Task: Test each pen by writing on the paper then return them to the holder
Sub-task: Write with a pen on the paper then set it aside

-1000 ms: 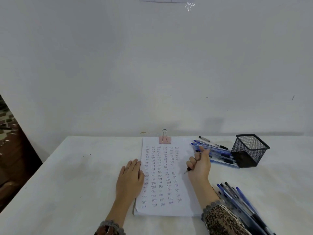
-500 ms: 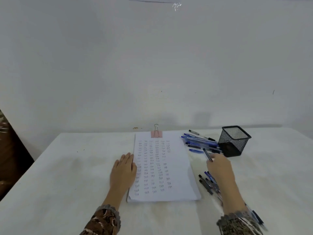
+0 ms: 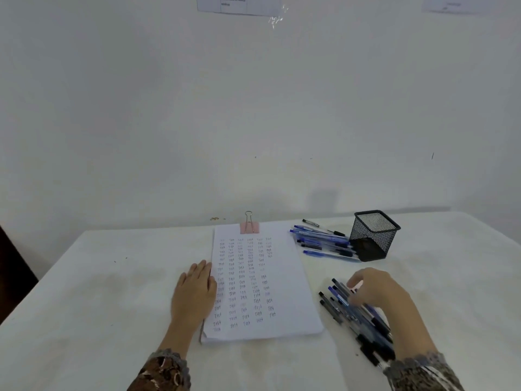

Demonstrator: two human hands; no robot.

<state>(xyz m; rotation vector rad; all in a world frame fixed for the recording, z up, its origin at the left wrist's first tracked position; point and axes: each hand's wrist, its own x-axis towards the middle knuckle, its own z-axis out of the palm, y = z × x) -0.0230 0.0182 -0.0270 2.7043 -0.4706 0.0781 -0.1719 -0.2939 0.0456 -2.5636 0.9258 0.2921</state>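
While the table [image 3: 84, 292] is lying bare along my left edge and near side, I am seeing little free room on the right. I am pressing my left hand [image 3: 193, 294] flat, fingers spread, on the left margin of the paper [image 3: 284, 277], gripping nothing. My right hand [image 3: 377, 294] is curling over the near pile of pens [image 3: 355, 320], fingertips touching them; whether it is grasping one I cannot tell. More pens [image 3: 321, 241] are lying beside the mesh holder [image 3: 373, 235]. Rows on the sheet are reading "Test".
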